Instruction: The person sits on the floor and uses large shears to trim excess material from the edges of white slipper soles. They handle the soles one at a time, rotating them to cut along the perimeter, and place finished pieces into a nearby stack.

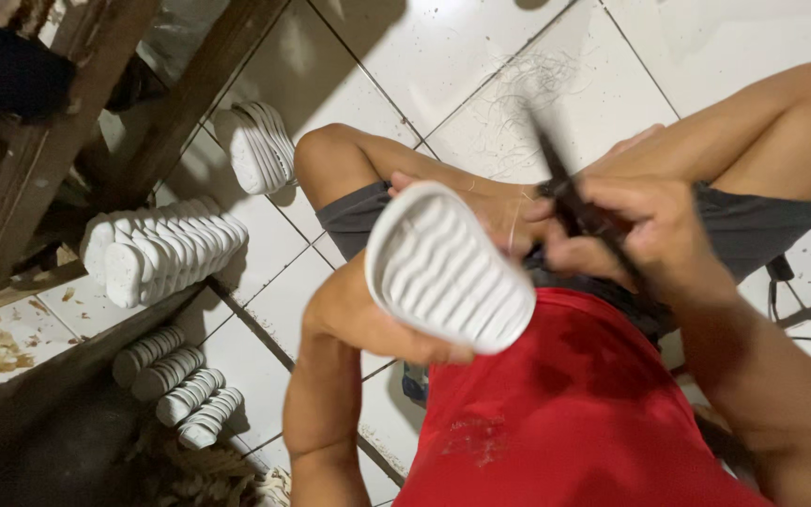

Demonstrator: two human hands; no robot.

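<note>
White ridged shoe sole (450, 269) gripped in left hand (424, 349), held above lap. Right hand (633, 230) closed around dark blurred tool (576, 199) at sole's far edge. More soles (166, 246) stacked on tiled floor (443, 56).

No packages, labels, signs or screens can be seen in the head view.
</note>
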